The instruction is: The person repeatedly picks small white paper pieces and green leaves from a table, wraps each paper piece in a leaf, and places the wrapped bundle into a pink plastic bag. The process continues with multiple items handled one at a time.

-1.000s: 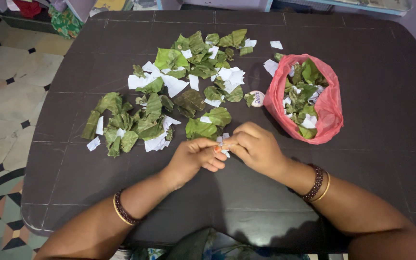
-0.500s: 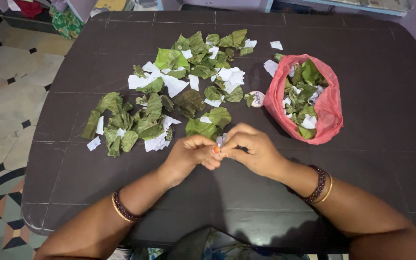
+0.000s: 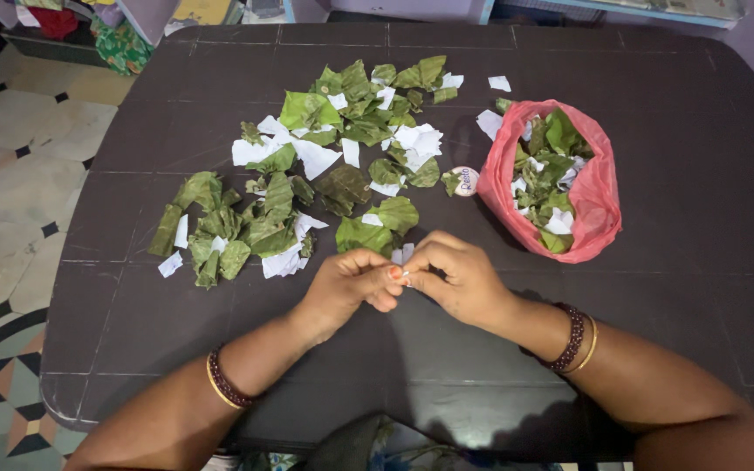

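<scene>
My left hand [image 3: 349, 283] and my right hand [image 3: 457, 277] meet fingertip to fingertip over the dark table [image 3: 700, 157], both pinching one small white paper scrap [image 3: 402, 255]. Just beyond the fingers lies a green leaf piece [image 3: 368, 228]. Torn green leaves and white paper bits are scattered in a pile [image 3: 342, 131] across the middle of the table and in a second cluster [image 3: 229, 222] to the left. A pink plastic bag [image 3: 599, 187] at the right holds more leaf and paper pieces.
A small round white cap-like object [image 3: 466, 180] lies between the pile and the bag. Patterned floor tiles [image 3: 10, 174] show past the table's left edge. Cloth and boxes sit beyond the far edge at top left.
Both hands have stayed together on the paper scrap, shifting slightly up and working it between the fingertips. The piles and the bag have not moved.
</scene>
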